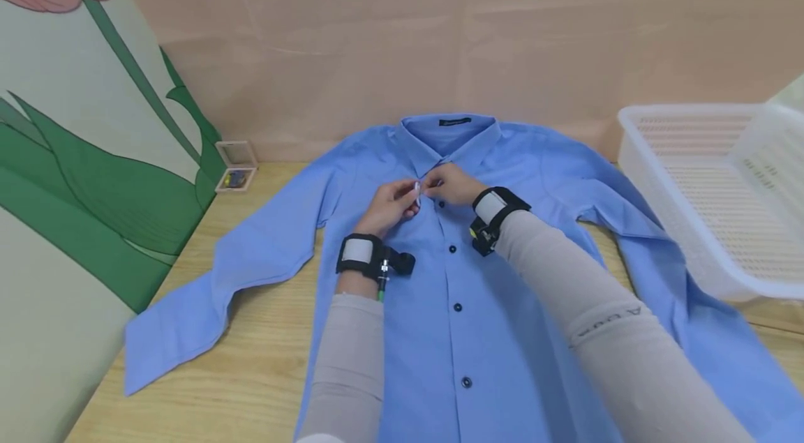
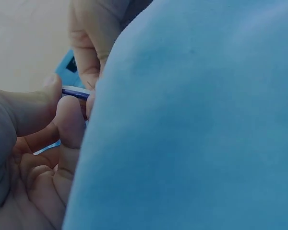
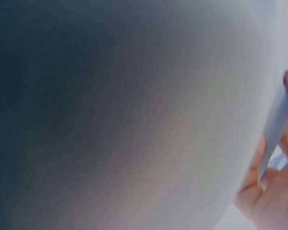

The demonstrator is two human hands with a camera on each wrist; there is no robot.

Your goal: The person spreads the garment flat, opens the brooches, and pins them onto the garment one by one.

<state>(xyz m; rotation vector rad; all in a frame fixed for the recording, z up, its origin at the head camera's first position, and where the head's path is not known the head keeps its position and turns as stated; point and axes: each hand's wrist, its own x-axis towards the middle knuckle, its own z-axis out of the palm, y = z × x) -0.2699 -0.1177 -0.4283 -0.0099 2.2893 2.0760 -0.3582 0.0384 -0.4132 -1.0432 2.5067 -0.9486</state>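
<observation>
A light-blue long-sleeved shirt [image 1: 402, 331] lies front up, its collar [image 1: 467, 153] at the far end and several dark buttons [image 1: 457, 307] down the middle. Just below the collar my left hand [image 1: 391, 206] pinches a thin, pale strip [image 2: 76, 91] between thumb and forefinger; it looks like the shirt's front edge, raised on its side. My right hand [image 1: 457, 185] meets it from the other side, thumb and forefinger together at the cloth. I cannot tell whether a button is between them. Blurred cloth fills much of both wrist views.
A small pink box [image 1: 236, 180] with its lid up and coloured bits inside stands at the back left of the wooden table [image 1: 264, 345]. At the right is a white plastic basket [image 1: 678, 220]. A wall [image 1: 402, 31] rises behind the shirt.
</observation>
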